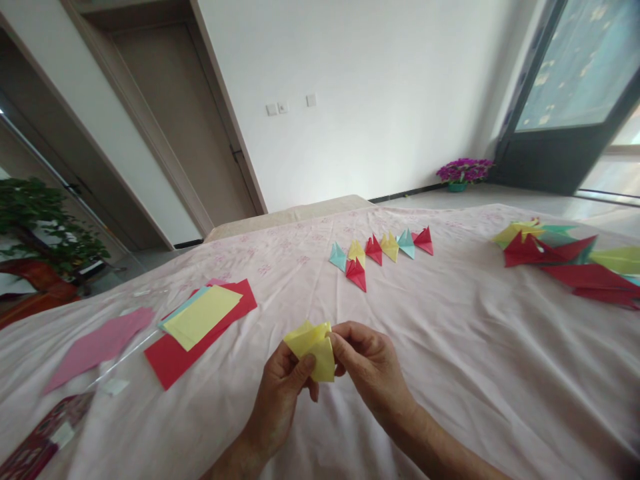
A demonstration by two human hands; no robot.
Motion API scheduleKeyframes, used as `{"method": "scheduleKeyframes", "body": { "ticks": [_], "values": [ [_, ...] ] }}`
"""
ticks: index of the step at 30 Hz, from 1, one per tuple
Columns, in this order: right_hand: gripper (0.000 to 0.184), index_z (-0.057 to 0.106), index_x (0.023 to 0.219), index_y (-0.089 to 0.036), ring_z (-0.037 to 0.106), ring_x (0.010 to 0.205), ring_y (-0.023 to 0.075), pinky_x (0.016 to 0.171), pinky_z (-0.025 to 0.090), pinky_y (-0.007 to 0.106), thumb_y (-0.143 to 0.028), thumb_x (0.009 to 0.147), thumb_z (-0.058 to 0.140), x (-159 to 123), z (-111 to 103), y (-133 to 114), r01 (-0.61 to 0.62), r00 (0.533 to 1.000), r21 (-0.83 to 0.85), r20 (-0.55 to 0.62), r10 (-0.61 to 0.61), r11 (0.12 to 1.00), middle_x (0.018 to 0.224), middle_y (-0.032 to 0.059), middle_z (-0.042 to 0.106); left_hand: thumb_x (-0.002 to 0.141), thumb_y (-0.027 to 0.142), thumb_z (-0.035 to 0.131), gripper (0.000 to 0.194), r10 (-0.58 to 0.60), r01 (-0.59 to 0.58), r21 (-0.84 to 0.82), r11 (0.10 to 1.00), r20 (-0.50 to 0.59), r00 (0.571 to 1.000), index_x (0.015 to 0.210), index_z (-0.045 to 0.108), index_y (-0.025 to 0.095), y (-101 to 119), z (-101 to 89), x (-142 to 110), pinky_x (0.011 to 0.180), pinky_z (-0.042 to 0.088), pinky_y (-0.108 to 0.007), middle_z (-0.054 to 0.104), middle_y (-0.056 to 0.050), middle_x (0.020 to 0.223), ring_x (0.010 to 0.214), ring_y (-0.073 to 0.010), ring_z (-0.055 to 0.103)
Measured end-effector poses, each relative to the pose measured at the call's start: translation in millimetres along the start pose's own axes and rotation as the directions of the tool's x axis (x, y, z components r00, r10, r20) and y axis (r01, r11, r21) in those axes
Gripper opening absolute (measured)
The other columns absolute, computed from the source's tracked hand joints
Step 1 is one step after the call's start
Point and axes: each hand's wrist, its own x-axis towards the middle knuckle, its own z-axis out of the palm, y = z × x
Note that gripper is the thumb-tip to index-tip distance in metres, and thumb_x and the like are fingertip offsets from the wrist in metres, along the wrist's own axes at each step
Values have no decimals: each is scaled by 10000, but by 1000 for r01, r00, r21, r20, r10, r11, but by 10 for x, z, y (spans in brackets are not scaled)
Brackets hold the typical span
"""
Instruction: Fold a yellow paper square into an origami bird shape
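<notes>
A partly folded yellow paper (320, 353) is held up between both hands, above the cloth near the front middle. My left hand (280, 387) grips its left side, thumb pressed on the front face. At the right edge, my right hand (373, 363) pinches the upper corner between thumb and fingers. Beyond the hands lie several small folded paper pieces in a row, among them a red one (356, 273), a light blue one (337, 255) and a yellow one (389, 245).
Yellow paper sheets (203, 317) lie on red sheets (175, 363) at left, beside pink paper (100, 343) and a clear plastic wrapper (125, 353). Larger folded papers (595, 277) are heaped at far right. A pale patterned cloth (450, 400) covers the surface, wrinkled in places.
</notes>
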Motion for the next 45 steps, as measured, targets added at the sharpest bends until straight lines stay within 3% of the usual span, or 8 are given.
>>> {"method": "scheduleKeyframes", "body": {
  "ticks": [4, 8, 15, 21, 31, 39, 45],
  "values": [
    [243, 678, 652, -153, 556, 493, 124, 460, 453, 223, -358, 781, 657, -5, 4, 27, 57, 993, -116, -97, -69, 992, 557, 15, 626, 786, 310, 721, 272, -10, 9, -17, 1000, -44, 999, 984, 646, 139, -18, 37, -23, 459, 449, -197, 638, -26, 765, 624, -119, 576],
    [257, 682, 651, -162, 560, 508, 127, 457, 447, 220, -362, 807, 643, -22, 0, 33, 121, 984, -183, -105, -141, 976, 573, 21, 629, 801, 302, 708, 262, 12, -16, -30, 999, -106, 994, 1000, 639, 146, -37, 71, -54, 449, 440, -182, 631, -11, 763, 599, -96, 552],
    [281, 700, 774, -160, 613, 578, 137, 499, 504, 225, -393, 877, 580, -51, -1, 37, 139, 990, -152, 1, -141, 979, 658, 30, 654, 817, 301, 686, 252, 40, -45, -27, 999, -155, 987, 1018, 624, 162, -39, 73, -69, 457, 444, -183, 645, -12, 794, 634, -106, 579],
    [200, 587, 958, -196, 638, 604, 137, 522, 522, 230, -371, 866, 612, -55, 30, 73, 164, 986, 7, -8, -164, 986, 700, -6, 647, 804, 316, 700, 287, 53, -55, -7, 998, -193, 980, 1034, 621, 164, -41, 62, -53, 462, 451, -192, 633, -9, 809, 645, -108, 572],
    [198, 632, 759, -178, 623, 675, 143, 562, 485, 235, -319, 889, 582, -69, 17, 54, 348, 935, -307, 42, -353, 886, 755, 29, 639, 821, 324, 690, 238, 102, -90, 71, 993, -182, 978, 990, 621, 171, -66, 34, -57, 493, 470, -201, 632, 0, 806, 648, -103, 552],
    [199, 620, 759, -191, 579, 570, 132, 527, 463, 238, -343, 882, 583, -46, 31, 151, 224, 966, -303, -53, -252, 926, 652, 2, 625, 775, 328, 737, 293, 90, -78, 77, 994, -160, 983, 979, 627, 149, -123, -10, -40, 458, 453, -200, 639, -15, 820, 633, -107, 552],
    [154, 584, 807, -210, 566, 531, 114, 481, 457, 212, -344, 826, 658, -31, 81, 146, 154, 982, 0, -106, -153, 988, 638, -35, 606, 795, 331, 717, 269, 95, -86, 70, 994, -128, 987, 981, 624, 160, -117, -18, -45, 445, 433, -187, 628, -2, 793, 614, -98, 543]
  ]
}}
